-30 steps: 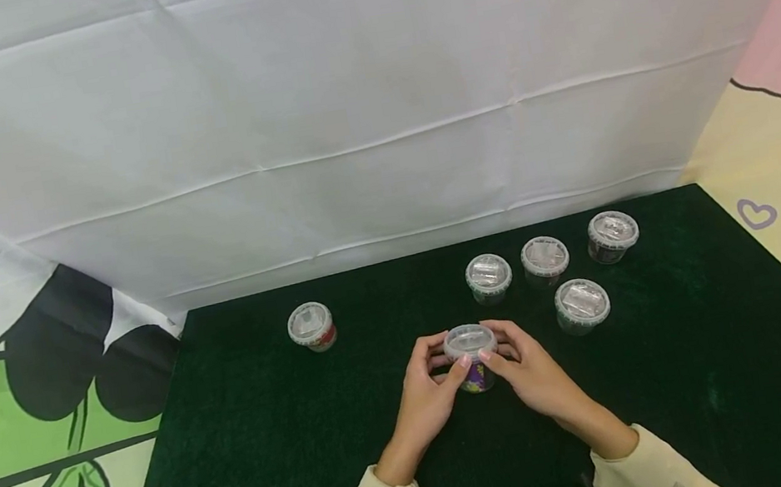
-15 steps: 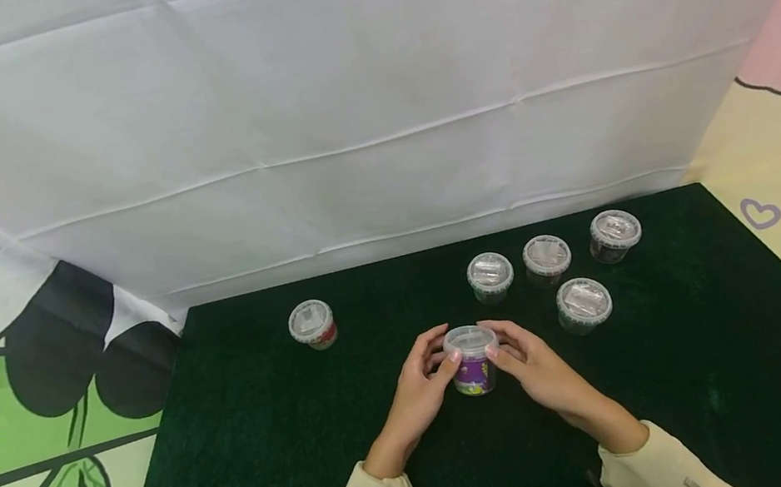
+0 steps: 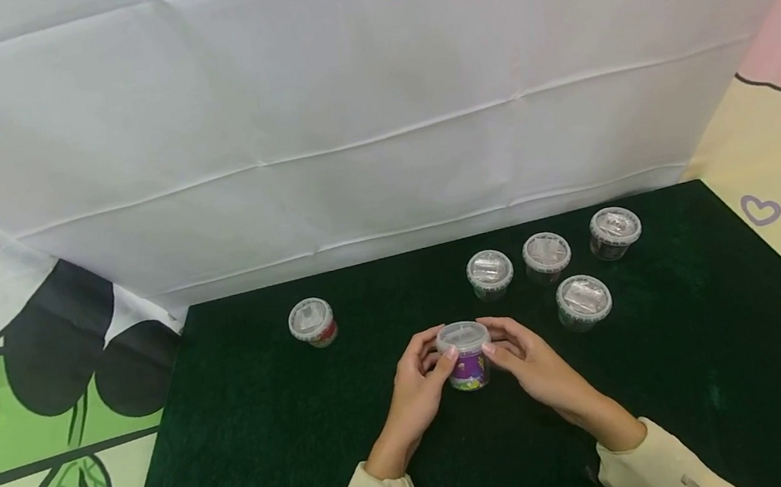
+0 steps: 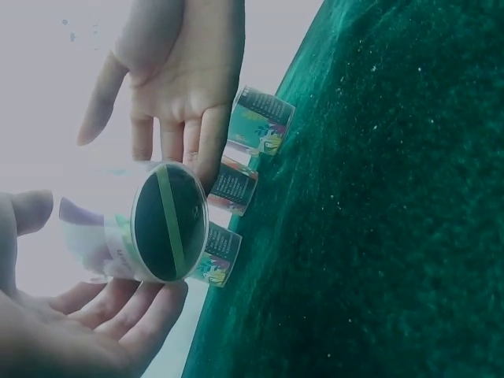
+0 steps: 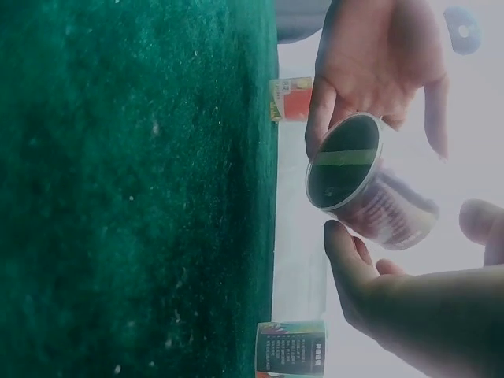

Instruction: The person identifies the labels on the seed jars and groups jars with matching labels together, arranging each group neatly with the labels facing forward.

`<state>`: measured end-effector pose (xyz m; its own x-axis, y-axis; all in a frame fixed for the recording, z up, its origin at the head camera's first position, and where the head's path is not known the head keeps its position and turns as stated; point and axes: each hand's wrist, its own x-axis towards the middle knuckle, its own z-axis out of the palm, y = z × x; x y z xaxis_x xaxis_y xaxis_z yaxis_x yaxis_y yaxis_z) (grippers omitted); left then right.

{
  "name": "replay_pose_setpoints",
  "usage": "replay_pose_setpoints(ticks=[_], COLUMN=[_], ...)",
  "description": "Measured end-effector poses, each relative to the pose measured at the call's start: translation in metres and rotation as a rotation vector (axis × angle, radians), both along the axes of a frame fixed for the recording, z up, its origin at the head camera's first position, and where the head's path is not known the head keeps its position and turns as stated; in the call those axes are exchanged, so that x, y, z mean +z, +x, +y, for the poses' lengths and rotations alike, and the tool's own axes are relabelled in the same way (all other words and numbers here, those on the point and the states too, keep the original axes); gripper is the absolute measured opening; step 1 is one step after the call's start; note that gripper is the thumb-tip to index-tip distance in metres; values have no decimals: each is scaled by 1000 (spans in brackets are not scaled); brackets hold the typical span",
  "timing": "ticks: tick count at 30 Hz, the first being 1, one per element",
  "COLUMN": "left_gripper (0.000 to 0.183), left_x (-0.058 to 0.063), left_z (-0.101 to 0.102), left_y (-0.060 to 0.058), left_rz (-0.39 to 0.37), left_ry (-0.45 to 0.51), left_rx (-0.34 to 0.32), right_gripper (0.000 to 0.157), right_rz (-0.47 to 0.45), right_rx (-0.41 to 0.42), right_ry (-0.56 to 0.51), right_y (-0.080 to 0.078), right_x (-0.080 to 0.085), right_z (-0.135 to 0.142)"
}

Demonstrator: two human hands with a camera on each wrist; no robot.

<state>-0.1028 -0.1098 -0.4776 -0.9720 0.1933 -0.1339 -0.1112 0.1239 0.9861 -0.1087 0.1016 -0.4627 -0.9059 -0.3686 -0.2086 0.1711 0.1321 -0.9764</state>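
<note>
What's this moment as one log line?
left hand: holds lidded clear round plastic purple-labelled cup; right hand: holds same cup; cup: above green cloth; others: five lidded clear cups

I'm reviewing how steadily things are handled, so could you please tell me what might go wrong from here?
The lidded cup is off the green cloth, its base showing in both wrist views; if the left hand or right hand loosened, it might slip and drop.

Another lidded container stands beyond the right hand, so a careless swing that way could knock it over.
</note>
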Motion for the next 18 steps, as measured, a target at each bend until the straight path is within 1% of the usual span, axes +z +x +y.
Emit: replay_pose_setpoints(ticks=[5, 12, 15, 18], left_gripper=[50, 48, 48, 49], left_x=[2, 3, 4, 5], left_z=[4, 15, 16, 17], left_y=[2, 8, 11, 12], left_rz=[10, 23, 12, 3], left_ry=[-10, -51, -56, -63], left_rx=[47, 125, 141, 137], right_gripper=[51, 47, 47, 48], right_rz=[14, 32, 31, 28], right_rx=[-25, -79, -68, -51], right_ry=[39, 80, 81, 67], right_y=[2, 4, 5, 5], right_x=[2, 0, 0, 0], right_z=[-3, -11, -11, -9])
